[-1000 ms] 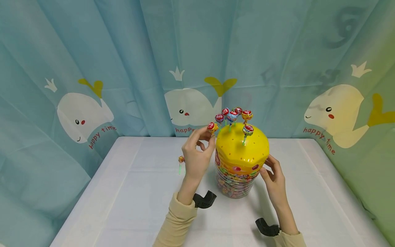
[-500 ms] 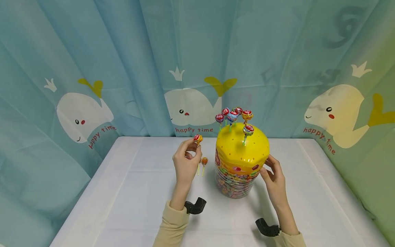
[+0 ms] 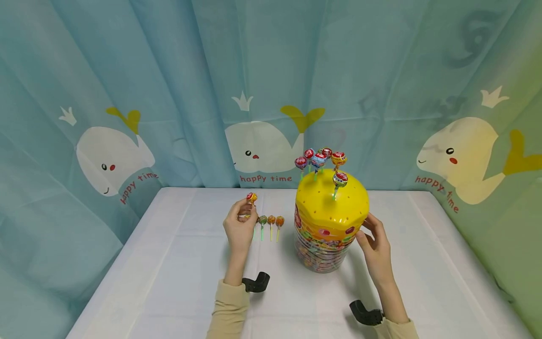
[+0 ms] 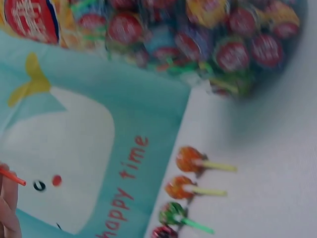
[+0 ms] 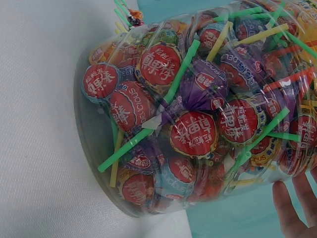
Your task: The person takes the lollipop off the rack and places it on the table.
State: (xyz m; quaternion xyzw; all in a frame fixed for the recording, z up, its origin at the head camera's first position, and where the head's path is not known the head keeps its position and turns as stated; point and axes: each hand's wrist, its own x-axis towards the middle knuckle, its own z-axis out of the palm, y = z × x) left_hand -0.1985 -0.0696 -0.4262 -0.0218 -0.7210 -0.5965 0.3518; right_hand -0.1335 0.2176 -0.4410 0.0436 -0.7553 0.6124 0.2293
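In the head view my left hand (image 3: pixel 239 230) pinches a lollipop (image 3: pixel 251 197) in a yellow-and-red wrapper, above the table and left of the jar. Its red-orange stick (image 4: pixel 14 177) pokes from my fingers in the left wrist view. On the table, near that hand, lie several lollipops (image 3: pixel 271 220) in a row, partly hidden by it. My right hand (image 3: pixel 378 248) touches the right side of a clear candy jar (image 3: pixel 323 256), its fingers fairly straight in the right wrist view. Several lollipops (image 3: pixel 319 160) stand upright in the jar's yellow lid (image 3: pixel 334 207).
Wrapped lollipops (image 5: pixel 193 134) fill the ribbed jar, which stands upright on the white-covered table (image 3: pixel 178 278). Behind the table hangs a blue-green curtain (image 3: pixel 271 61) with whale prints. The lid has small holes around its top.
My left hand has moved left and down from beside the lid, carrying the lollipop, uncovering more of the row on the table. My right hand stays at the jar.
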